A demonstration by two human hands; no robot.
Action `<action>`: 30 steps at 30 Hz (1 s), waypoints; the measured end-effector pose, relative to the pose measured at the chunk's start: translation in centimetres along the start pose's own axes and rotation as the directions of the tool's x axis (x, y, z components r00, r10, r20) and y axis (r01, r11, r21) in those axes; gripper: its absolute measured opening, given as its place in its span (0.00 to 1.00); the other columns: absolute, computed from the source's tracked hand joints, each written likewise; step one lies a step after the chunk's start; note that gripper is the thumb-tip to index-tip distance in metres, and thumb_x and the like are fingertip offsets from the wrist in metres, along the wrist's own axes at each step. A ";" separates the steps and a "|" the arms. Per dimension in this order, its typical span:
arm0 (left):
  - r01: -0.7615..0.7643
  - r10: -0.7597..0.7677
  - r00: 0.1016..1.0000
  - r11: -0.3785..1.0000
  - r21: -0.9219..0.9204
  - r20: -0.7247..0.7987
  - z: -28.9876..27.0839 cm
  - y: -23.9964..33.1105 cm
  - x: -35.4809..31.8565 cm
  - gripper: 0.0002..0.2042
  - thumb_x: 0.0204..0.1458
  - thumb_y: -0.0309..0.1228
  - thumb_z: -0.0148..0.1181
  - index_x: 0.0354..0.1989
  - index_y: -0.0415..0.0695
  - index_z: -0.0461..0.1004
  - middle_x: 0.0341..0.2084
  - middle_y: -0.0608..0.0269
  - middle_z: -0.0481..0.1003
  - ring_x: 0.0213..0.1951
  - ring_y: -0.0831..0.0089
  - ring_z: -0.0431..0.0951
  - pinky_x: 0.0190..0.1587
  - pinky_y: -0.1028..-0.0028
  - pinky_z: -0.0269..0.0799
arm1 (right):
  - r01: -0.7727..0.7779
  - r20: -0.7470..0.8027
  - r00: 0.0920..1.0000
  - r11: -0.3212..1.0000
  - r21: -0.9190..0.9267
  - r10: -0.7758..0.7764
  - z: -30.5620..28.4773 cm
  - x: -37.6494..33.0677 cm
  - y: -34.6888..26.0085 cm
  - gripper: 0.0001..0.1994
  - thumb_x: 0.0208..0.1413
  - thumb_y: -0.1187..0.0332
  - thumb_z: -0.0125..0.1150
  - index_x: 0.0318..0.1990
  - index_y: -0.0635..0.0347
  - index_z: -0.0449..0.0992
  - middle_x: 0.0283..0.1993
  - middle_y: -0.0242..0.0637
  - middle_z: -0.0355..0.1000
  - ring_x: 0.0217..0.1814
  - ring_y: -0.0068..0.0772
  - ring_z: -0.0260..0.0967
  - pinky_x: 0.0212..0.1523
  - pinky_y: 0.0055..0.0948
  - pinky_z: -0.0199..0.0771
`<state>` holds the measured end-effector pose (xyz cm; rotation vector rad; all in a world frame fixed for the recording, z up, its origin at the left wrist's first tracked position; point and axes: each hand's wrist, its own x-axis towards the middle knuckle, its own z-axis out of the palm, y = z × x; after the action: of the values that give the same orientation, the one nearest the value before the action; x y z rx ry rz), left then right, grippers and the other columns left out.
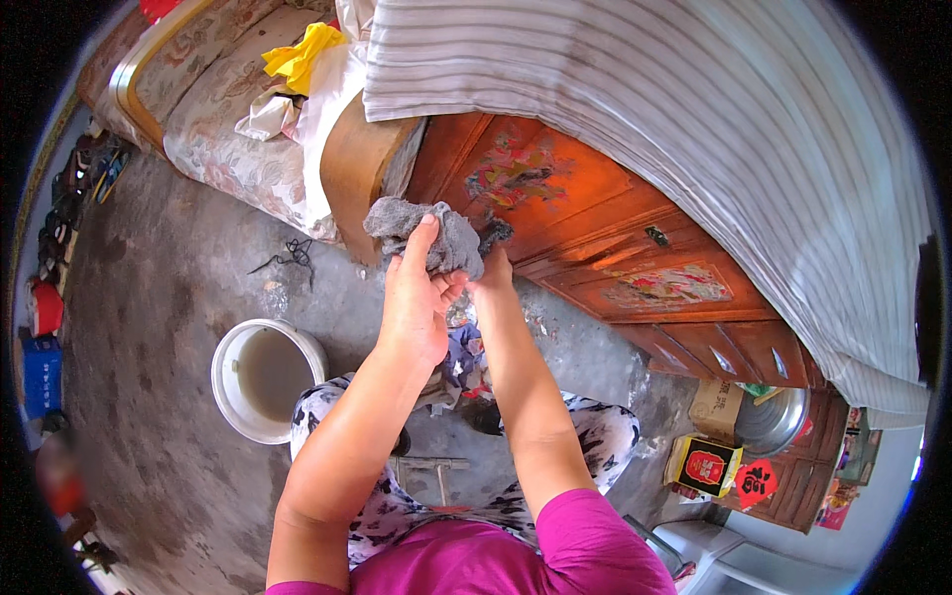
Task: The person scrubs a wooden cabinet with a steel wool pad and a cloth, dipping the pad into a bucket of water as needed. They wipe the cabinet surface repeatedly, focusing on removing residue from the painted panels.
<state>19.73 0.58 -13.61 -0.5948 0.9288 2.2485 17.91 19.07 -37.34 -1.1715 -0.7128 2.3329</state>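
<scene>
A bunched grey cloth [451, 238], damp-looking, is up in front of the wooden cabinet [595, 273]. My left hand [418, 297] grips it from below, thumb pressed over its front. Close beside, my right hand [491, 273] is closed on the cloth's right end, where a darker bunch shows; its fingers are mostly hidden behind. Whether that dark bunch is part of the same cloth I cannot tell. Lower left, a white bucket [224, 382] on the floor holds murky grey water.
A floral sofa [223, 139] with wooden arms stands far left, a yellow cloth [302, 58] on it. Striped fabric [635, 59] drapes over the cabinet. A cord [290, 258] lies on the concrete floor [159, 327]. Boxes [704, 464] and a metal lid [772, 421] are at right.
</scene>
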 end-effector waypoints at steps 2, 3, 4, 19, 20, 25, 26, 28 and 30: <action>0.014 -0.014 1.000 1.000 0.004 0.011 0.5 -0.3 -0.2 0.17 0.62 0.48 0.64 0.52 0.52 0.75 0.42 0.70 0.80 0.37 0.76 0.76 0.40 0.74 0.71 | -0.094 0.046 0.995 0.991 0.097 0.090 2.2 1.2 -2.3 0.11 0.69 0.63 0.55 0.48 0.57 0.78 0.41 0.36 0.80 0.33 0.38 0.78 0.30 0.32 0.79; 0.012 -0.012 1.000 1.000 0.003 -0.001 0.4 -0.2 -0.2 0.18 0.62 0.48 0.64 0.52 0.53 0.75 0.43 0.70 0.80 0.37 0.76 0.76 0.41 0.74 0.70 | -0.133 0.073 0.990 0.984 0.116 0.125 3.7 0.5 -2.9 0.12 0.70 0.63 0.52 0.50 0.57 0.78 0.42 0.37 0.80 0.35 0.38 0.78 0.32 0.34 0.80; -0.005 0.005 1.000 1.000 0.000 -0.020 -0.1 0.2 -0.3 0.18 0.61 0.48 0.64 0.53 0.53 0.74 0.43 0.70 0.80 0.36 0.76 0.76 0.41 0.74 0.70 | -0.105 0.163 0.981 0.994 0.014 0.101 5.5 -1.3 -3.5 0.13 0.71 0.63 0.47 0.52 0.58 0.77 0.43 0.38 0.80 0.39 0.38 0.79 0.35 0.41 0.82; -0.019 0.020 1.000 1.000 -0.010 0.017 -0.4 0.5 -0.1 0.17 0.60 0.49 0.65 0.50 0.53 0.75 0.41 0.70 0.80 0.35 0.76 0.75 0.40 0.73 0.71 | 0.024 0.111 0.993 0.995 0.094 -0.034 8.4 -7.4 -4.9 0.14 0.66 0.62 0.49 0.50 0.59 0.76 0.45 0.41 0.80 0.44 0.40 0.79 0.37 0.42 0.82; -0.021 0.021 1.000 1.000 -0.015 0.000 -0.3 0.6 -0.1 0.17 0.60 0.49 0.65 0.50 0.53 0.75 0.41 0.70 0.79 0.35 0.76 0.75 0.40 0.73 0.71 | 0.032 0.076 0.996 0.994 0.100 -0.040 8.5 -7.8 -5.2 0.15 0.67 0.60 0.50 0.51 0.61 0.75 0.45 0.43 0.80 0.44 0.41 0.79 0.39 0.41 0.82; -0.028 0.028 0.999 0.999 -0.015 0.019 -0.2 0.4 -0.2 0.18 0.60 0.49 0.66 0.51 0.53 0.74 0.42 0.70 0.79 0.35 0.74 0.75 0.40 0.73 0.71 | 0.020 0.118 0.992 0.994 0.112 -0.034 7.4 -4.6 -5.0 0.16 0.71 0.59 0.50 0.51 0.62 0.75 0.43 0.44 0.79 0.36 0.41 0.78 0.37 0.40 0.84; -0.031 0.031 0.999 0.999 -0.013 0.009 -0.5 0.5 -0.1 0.18 0.59 0.49 0.66 0.51 0.53 0.74 0.42 0.70 0.79 0.35 0.74 0.75 0.40 0.73 0.71 | 0.020 0.064 0.998 0.996 0.091 -0.026 7.6 -4.9 -4.0 0.16 0.71 0.59 0.50 0.50 0.63 0.75 0.41 0.43 0.79 0.35 0.40 0.78 0.35 0.39 0.83; -0.038 0.038 0.999 0.999 -0.012 0.007 -0.7 0.7 -0.1 0.17 0.60 0.49 0.66 0.50 0.53 0.75 0.41 0.70 0.79 0.35 0.75 0.76 0.40 0.73 0.71 | 0.040 -0.048 0.998 0.998 0.047 -0.038 8.4 -6.2 -2.8 0.16 0.71 0.59 0.51 0.49 0.64 0.75 0.38 0.42 0.79 0.31 0.39 0.77 0.31 0.38 0.81; -0.039 0.039 0.999 0.999 -0.011 0.028 -0.1 0.6 -0.1 0.16 0.61 0.48 0.65 0.47 0.52 0.76 0.39 0.70 0.80 0.34 0.77 0.77 0.39 0.74 0.72 | 0.116 -0.086 0.990 0.992 0.048 -0.111 7.2 -4.8 -2.5 0.16 0.71 0.61 0.52 0.49 0.67 0.76 0.44 0.43 0.79 0.40 0.40 0.79 0.37 0.42 0.83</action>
<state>19.39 0.15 -13.38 -0.5523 0.9229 2.2919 15.01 16.37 -29.22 -1.1664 -0.6670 2.1830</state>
